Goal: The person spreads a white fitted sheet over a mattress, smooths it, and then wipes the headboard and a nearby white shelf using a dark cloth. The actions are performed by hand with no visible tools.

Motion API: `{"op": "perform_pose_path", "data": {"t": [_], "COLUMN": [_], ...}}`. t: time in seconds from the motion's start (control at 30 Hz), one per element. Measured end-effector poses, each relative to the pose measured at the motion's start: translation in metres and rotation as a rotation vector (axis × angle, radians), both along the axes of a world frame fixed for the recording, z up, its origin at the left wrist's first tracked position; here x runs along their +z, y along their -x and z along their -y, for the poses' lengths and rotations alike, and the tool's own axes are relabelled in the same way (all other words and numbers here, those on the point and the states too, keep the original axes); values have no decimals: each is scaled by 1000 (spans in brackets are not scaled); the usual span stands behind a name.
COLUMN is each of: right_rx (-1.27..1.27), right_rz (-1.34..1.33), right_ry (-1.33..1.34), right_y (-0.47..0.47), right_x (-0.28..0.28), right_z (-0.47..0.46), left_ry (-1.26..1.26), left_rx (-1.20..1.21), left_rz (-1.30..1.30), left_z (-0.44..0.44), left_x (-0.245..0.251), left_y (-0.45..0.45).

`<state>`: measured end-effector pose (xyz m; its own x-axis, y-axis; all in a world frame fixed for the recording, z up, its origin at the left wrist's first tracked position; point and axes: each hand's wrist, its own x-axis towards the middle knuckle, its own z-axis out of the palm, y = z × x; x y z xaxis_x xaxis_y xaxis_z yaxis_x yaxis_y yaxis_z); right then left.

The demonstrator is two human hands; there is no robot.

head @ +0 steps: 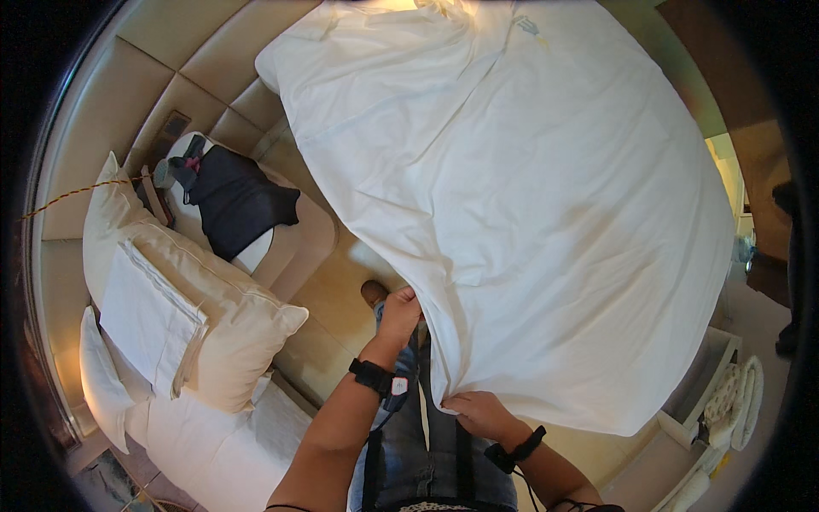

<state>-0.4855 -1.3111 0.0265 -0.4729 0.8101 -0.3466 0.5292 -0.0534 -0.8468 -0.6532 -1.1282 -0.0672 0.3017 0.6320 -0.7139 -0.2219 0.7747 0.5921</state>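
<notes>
A large white bed cover, probably a duvet in its cover, spreads before me with loose creases across it. My left hand is closed on its near left edge, the fingertips partly hidden by the cloth. Lower down, my right hand pinches the hem close to my body. Between the two hands the fabric hangs in gathered folds. Whatever lies beneath the cover is hidden.
To the left, a bedside table carries a black cloth. Nearby, folded white linen rests on a cream pillow. Behind is a padded headboard. Folded towels are at the lower right.
</notes>
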Motion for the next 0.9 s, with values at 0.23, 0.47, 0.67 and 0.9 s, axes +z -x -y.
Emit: {"op": "perform_pose_path", "data": {"t": [0.23,0.47,0.67,0.9], "right_rx": [-3,-1,-129,-213], "right_rz": [15,77,159,79], "right_ry": [7,92,44,-179], "right_y": [1,0,15,53], "right_x": [-4,-7,-36,-34], "right_z": [2,4,-18,-103], "left_ry": [29,116,160,162], "left_rx": [71,378,618,595], "left_rz": [-75,-75,-345,-200], "left_z": [-10,13,19,26], "left_x": [-13,-35,-50,4], "left_y": [-5,28,151,94]}}
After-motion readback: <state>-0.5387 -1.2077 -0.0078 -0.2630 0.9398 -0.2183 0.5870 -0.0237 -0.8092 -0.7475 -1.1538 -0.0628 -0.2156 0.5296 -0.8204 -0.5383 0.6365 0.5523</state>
